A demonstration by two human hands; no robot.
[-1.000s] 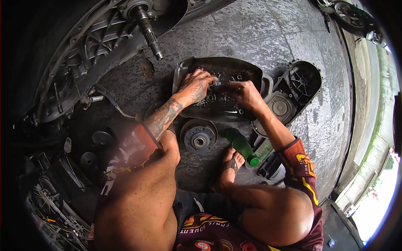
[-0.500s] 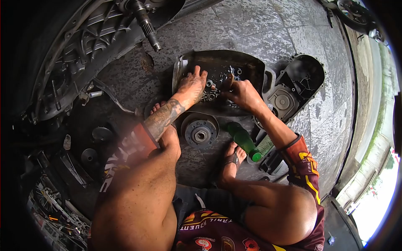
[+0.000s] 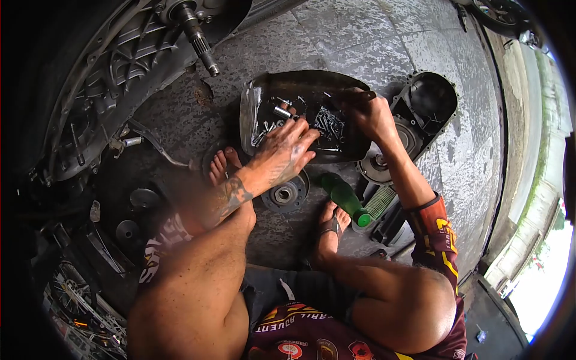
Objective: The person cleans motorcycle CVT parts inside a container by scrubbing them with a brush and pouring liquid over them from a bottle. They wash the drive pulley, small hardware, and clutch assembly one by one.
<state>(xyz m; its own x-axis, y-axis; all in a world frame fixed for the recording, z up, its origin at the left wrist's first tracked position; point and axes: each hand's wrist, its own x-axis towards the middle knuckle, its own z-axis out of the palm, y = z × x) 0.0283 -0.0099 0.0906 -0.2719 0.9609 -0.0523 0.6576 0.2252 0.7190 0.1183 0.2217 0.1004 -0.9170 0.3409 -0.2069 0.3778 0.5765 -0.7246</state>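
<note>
A black pan [image 3: 258,150] lies on the floor in front of me, holding many small bolts [image 3: 329,123] and a silver metal sleeve [image 3: 282,112]. Over its near edge reaches my left hand [image 3: 288,147], fingers spread and close above the loose metal parts, with nothing seen in its grasp. My right hand [image 3: 375,117] is closed round the pan's right end. Its fingers are partly hidden by the rim and shadow. Just below the pan sits a round metal hub [image 3: 284,194], partly behind my left wrist.
A green bottle [image 3: 345,201] lies near my right foot [image 3: 333,225]. To the pan's right is a grey engine cover [image 3: 429,102]. A large engine casing with a splined shaft [image 3: 201,45] fills the upper left. Round metal parts [image 3: 127,231] lie at left.
My right hand has moved from inside the pan to its right end. The left hand has drawn back toward me. The pan has shifted slightly, and the bolts inside have spread out.
</note>
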